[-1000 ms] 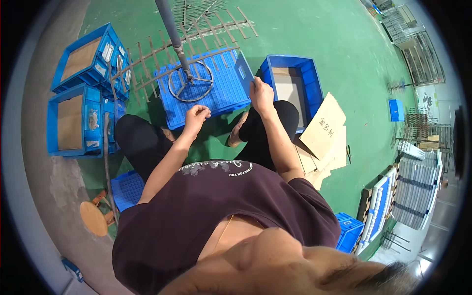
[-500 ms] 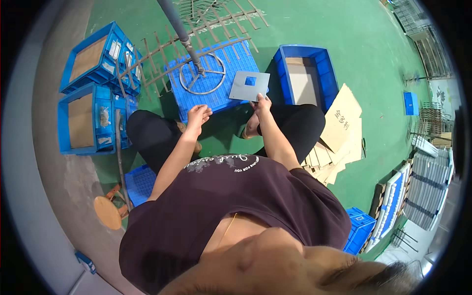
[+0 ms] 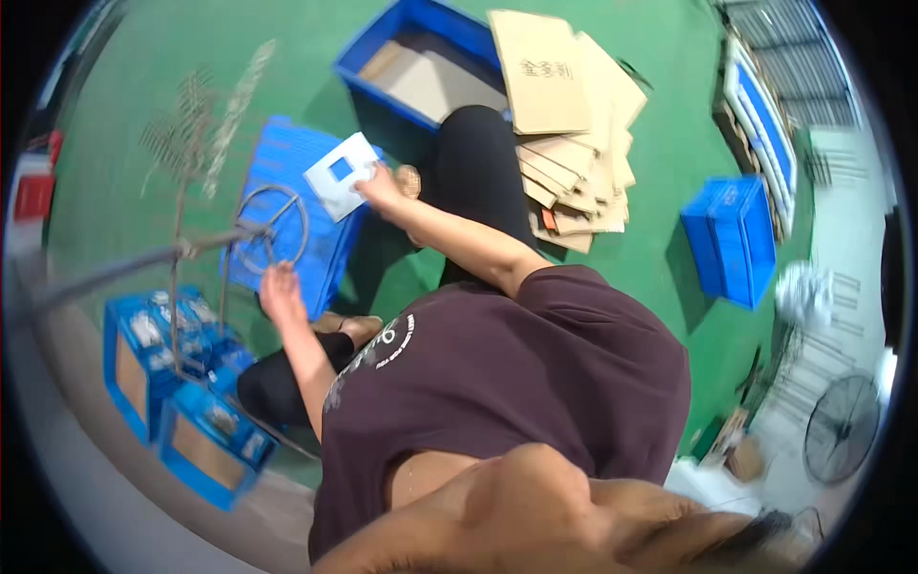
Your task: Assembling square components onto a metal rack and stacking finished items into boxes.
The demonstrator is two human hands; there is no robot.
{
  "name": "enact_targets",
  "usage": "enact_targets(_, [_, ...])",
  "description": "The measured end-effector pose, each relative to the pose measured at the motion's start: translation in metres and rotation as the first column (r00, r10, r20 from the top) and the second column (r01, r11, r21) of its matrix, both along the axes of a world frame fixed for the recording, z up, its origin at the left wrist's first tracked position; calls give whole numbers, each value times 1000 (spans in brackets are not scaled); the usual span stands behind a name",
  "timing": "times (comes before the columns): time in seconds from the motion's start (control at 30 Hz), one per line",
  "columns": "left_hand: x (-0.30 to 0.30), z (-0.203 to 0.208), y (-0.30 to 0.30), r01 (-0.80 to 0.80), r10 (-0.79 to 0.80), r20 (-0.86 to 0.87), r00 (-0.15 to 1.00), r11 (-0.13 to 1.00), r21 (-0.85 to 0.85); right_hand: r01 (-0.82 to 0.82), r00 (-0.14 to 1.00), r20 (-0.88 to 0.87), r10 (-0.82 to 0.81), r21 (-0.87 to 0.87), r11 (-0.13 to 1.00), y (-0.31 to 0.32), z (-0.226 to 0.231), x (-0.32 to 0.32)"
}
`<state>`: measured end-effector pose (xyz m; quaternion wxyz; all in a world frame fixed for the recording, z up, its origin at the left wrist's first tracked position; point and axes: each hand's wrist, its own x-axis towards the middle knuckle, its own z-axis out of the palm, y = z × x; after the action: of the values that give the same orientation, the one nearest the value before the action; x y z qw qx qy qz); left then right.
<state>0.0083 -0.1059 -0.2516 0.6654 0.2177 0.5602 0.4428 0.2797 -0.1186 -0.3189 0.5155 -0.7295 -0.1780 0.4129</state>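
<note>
My right hand (image 3: 384,188) is closed on one edge of a flat, light grey square plate (image 3: 325,187) with a square cutout. Blue from the crate surface beneath shows through that cutout. The plate is held over a blue upturned plastic crate (image 3: 323,273). Near the crate's close end, my left hand (image 3: 281,294) is raised with its fingers loosely spread and nothing visible in it; it is somewhat blurred. Just beyond the left hand, a round metal ring base (image 3: 304,232) of a rack stand rests on the crate.
The stand's metal pole (image 3: 124,273) slants across the left. Blue bins (image 3: 215,435) stand at lower left. An open blue bin (image 3: 359,72) lies ahead, beside a pile of brown cardboard sheets (image 3: 545,100). Farther right are another blue crate (image 3: 732,239) and a fan (image 3: 841,430).
My view has turned to the right, so the crate, stand and bins now appear farther left. The plate stays in my right hand and looks tilted differently. My left hand stays free.
</note>
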Motion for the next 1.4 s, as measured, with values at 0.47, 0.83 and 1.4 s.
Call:
enact_targets(0.47, [-4, 44, 15, 29, -20, -156, 987, 998, 58, -319, 850, 152, 504, -612, 724, -286, -98, 168])
enact_targets(0.83, [-41, 56, -3, -48, 36, -275, 961, 998, -34, -221, 882, 80, 465, -800, 558, -201, -156, 128])
enact_targets(1.4, [-2, 97, -1, -166, 181, -70, 981, 969, 182, -523, 798, -530, 286, -375, 765, -280, 16, 190])
